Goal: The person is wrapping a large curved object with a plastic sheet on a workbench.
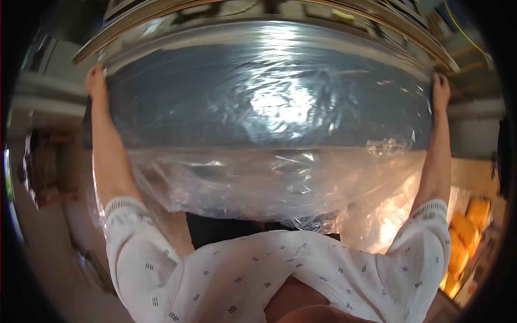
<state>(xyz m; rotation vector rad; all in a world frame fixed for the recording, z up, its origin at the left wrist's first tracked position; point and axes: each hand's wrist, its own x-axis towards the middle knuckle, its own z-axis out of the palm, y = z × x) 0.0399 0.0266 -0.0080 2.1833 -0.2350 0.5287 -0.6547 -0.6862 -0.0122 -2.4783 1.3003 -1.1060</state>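
A wide sheet of clear plastic film [242,183] is spread between my outstretched arms. It is wrinkled and shiny, with bright glare in the middle. Its near part hangs loose toward my body. Under or behind the film shows a dark grey-blue flat panel [177,97]; I cannot tell whether the two are joined. At the far left corner, my left hand [96,83] is closed on the film's edge. My right hand [441,92] grips the opposite edge at the far right, fingers curled. Both fingertips are partly hidden.
Beyond the film runs a long wooden rail [371,11], curving across the top of the view. Bright orange bundles [464,237] lie low on the right. A black surface [226,230] shows between the film and my white shirt. Blurred furniture [48,167] stands at left.
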